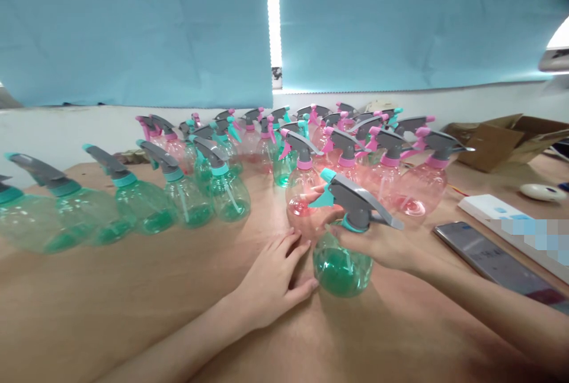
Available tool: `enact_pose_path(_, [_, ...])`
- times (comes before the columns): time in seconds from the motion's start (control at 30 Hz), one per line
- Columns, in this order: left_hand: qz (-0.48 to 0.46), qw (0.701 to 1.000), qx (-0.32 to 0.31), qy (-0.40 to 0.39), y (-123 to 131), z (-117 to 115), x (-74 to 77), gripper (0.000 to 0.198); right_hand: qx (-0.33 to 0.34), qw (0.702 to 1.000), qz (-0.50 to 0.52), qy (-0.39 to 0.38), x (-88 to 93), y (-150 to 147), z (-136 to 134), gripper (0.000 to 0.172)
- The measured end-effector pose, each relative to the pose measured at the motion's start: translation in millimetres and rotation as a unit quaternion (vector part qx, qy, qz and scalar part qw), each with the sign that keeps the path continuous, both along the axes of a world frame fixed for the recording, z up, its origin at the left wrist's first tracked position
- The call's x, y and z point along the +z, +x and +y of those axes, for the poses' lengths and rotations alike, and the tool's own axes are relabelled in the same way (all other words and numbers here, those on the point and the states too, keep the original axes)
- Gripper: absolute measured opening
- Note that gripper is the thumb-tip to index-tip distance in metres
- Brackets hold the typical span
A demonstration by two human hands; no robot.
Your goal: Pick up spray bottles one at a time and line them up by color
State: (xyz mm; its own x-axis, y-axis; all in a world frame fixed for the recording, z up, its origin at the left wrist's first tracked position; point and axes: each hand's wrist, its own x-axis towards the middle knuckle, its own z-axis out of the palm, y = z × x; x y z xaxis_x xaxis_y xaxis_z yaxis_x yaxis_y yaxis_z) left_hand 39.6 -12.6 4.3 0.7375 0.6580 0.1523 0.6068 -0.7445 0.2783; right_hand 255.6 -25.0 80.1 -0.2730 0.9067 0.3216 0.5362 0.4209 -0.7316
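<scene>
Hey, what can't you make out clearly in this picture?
All in the head view:
- Right hand: some fingers hidden behind the held green bottle.
- Leftmost green bottle: cut off by the left edge.
- Rear bottles: many bodies hidden behind the front pink bottles, so no sure count.
- Phone: screen text too blurred to read.
- White strip: partly covered by pixelation.
</scene>
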Motion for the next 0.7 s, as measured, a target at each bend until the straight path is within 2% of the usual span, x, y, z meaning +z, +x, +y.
enact_pose_path(0.1, [0.002,1.000,0.001,-0.003,-0.2,0.0,-0.1,0.058,0.016,0.999,0.027,-0.037,0.3,0.6,-0.9,0.022])
enact_pose_path(0.2, [-0.002,1.000,0.000,-0.006,-0.7,0.0,-0.2,0.059,0.004,0.997,0.053,-0.062,-4.8,2.0,-1.8,0.016])
enact_pose_path(0.4, [-0.007,1.000,-0.002,-0.002,-1.6,0.4,-2.3,0.060,-0.003,0.997,0.059,-0.044,-3.2,0.0,-1.5,0.014])
enact_pose_path(0.53, [0.001,1.000,0.002,-0.003,-1.8,0.7,-2.6,0.059,0.011,0.998,0.029,-0.054,1.0,1.0,-0.4,0.033])
enact_pose_path(0.7, [-0.003,1.000,0.003,0.008,-1.9,0.8,-4.4,0.059,-0.042,0.996,-0.058,-0.047,-5.1,6.8,-0.5,0.043])
